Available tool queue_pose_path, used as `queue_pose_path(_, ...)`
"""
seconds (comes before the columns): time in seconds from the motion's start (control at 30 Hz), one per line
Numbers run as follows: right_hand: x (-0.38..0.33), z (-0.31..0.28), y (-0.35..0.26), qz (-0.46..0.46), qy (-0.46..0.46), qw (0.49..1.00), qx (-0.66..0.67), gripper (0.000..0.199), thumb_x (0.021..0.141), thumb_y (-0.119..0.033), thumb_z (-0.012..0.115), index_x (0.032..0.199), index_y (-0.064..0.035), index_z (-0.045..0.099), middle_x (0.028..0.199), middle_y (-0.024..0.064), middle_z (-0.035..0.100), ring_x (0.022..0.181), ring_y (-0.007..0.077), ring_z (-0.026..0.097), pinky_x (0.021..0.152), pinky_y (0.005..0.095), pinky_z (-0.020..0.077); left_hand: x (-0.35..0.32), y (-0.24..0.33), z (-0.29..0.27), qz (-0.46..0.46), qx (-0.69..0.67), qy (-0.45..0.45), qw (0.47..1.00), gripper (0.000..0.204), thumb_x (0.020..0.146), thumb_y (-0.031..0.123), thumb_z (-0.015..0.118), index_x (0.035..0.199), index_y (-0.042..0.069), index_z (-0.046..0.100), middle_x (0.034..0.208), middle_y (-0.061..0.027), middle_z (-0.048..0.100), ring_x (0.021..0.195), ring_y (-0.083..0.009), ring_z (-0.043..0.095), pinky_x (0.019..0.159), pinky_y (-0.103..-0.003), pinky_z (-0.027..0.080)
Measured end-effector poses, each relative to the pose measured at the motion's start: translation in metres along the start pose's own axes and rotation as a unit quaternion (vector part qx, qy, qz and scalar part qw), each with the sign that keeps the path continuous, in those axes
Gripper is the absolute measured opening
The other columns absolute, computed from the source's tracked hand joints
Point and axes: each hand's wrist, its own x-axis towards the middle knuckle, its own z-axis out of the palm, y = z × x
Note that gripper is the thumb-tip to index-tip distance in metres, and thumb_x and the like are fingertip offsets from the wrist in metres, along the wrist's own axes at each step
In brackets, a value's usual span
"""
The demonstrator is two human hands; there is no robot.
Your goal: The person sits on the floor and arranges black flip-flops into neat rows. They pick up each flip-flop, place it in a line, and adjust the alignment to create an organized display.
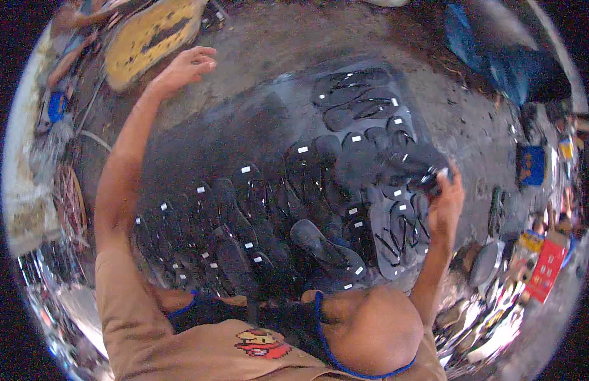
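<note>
My right hand [447, 198] is closed on a dark sandal [416, 166] at the right side of a dark sheet [205, 140] on the ground. Motion smears the sandal, and I cannot tell whether it is one or a pair. Rows of black sandals [302, 181] with small white tags lie on the sheet in front of me. A grey-soled sandal [309, 238] rests among them, and a lighter grey pair [390, 244] sits below my right hand. Stretched out at the upper left, my left hand [190, 65] is empty, its fingers apart, near a yellow board.
The worn yellow board [132, 54] stands at the far left, with another person's arm [79, 19] beside it. Blue plastic sheeting [482, 51] hangs at the far right. Along the right edge are a blue container [532, 166], a red box [548, 267] and more footwear [488, 263].
</note>
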Motion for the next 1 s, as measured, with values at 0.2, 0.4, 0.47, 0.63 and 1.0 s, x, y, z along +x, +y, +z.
queue_pose_path(0.2, 0.11, 0.106, -0.006, -0.126, -0.107, 0.984, -0.064, 0.048, 0.102, -0.015, 0.069, 0.147, -0.006, 0.056, 0.118, 0.0097, 0.07, 0.102, 0.0195, 0.069, 0.084, 0.0372, 0.0593, -0.087, 0.007, 0.052, 0.008, -0.241, -0.012, 0.97, 0.051, 0.107, 0.036, 0.063, 0.151, 0.011, 0.056, 0.141, -0.0093, 0.066, 0.125, -0.0231, 0.065, 0.104, -0.039, 0.054)
queue_pose_path(0.4, 0.075, 0.233, 0.04, 0.039, -0.291, 0.946, 0.139, 0.048, 0.101, -0.014, 0.071, 0.147, -0.0109, 0.056, 0.105, 0.004, 0.071, 0.086, 0.0142, 0.067, 0.068, 0.0345, 0.0584, -0.128, 0.068, 0.18, 0.035, -0.452, 0.117, 0.884, 0.05, 0.098, 0.022, 0.079, 0.141, 0.0, 0.062, 0.125, -0.0134, 0.071, 0.113, -0.0214, 0.07, 0.098, -0.039, 0.059)
queue_pose_path(0.47, 0.083, 0.231, 0.037, 0.147, -0.334, 0.911, 0.194, 0.048, 0.102, -0.012, 0.068, 0.148, -0.01, 0.054, 0.111, 0.0062, 0.072, 0.093, 0.019, 0.07, 0.074, 0.0385, 0.0611, -0.134, 0.068, 0.183, 0.006, -0.519, 0.114, 0.847, 0.046, 0.096, 0.018, 0.082, 0.135, -0.001, 0.066, 0.123, -0.0129, 0.072, 0.11, -0.0209, 0.071, 0.097, -0.036, 0.058)
queue_pose_path(0.63, 0.073, 0.234, 0.04, 0.111, -0.313, 0.931, 0.153, 0.049, 0.103, -0.009, 0.066, 0.149, -0.0087, 0.052, 0.123, 0.0113, 0.07, 0.106, 0.0241, 0.072, 0.084, 0.045, 0.063, -0.131, 0.078, 0.169, -0.036, -0.229, 0.199, 0.952, 0.045, 0.096, 0.022, 0.081, 0.133, 0.0, 0.069, 0.124, -0.0163, 0.072, 0.113, -0.0227, 0.068, 0.101, -0.034, 0.052)
queue_pose_path(1.0, 0.119, 0.22, 0.103, -0.103, -0.323, 0.905, -0.257, 0.049, 0.084, -0.029, 0.09, 0.122, -0.0006, 0.077, 0.108, 0.0148, 0.08, 0.098, 0.0217, 0.076, 0.088, 0.0352, 0.0592, -0.135, -0.021, 0.223, -0.161, -0.158, 0.31, 0.923, 0.046, 0.08, 0.023, 0.094, 0.114, -0.003, 0.078, 0.107, -0.0202, 0.08, 0.096, -0.0213, 0.077, 0.085, -0.035, 0.062)
